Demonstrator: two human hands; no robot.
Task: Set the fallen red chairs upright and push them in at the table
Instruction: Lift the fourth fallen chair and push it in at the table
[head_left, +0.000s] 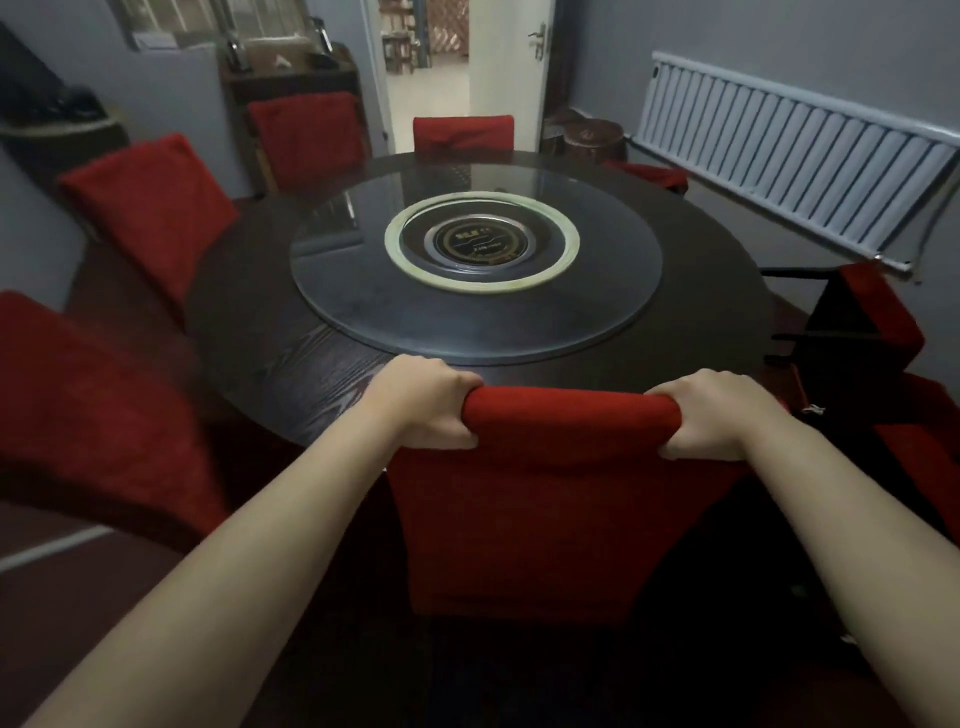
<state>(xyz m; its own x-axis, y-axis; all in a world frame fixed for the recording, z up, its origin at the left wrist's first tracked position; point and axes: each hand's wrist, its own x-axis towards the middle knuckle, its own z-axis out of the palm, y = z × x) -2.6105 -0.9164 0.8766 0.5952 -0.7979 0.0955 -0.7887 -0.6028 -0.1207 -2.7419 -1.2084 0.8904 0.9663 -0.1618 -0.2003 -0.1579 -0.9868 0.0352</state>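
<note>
A red-covered chair (550, 499) stands upright right in front of me, its back at the near edge of the round dark table (260, 322). My left hand (431, 410) grips the left end of the chair's top rail, and my right hand (711, 415) grips the right end. To the right another red chair (878, 322) lies tipped over, its dark legs and underside pointing towards the table. A further red chair (649, 174) lies low at the table's far right.
Upright red chairs stand around the table at near left (88, 415), left (150, 208), far left (306, 135) and far side (462, 132). A glass turntable (363, 291) covers the table's middle. A white radiator (779, 156) lines the right wall. An open door (509, 57) is beyond.
</note>
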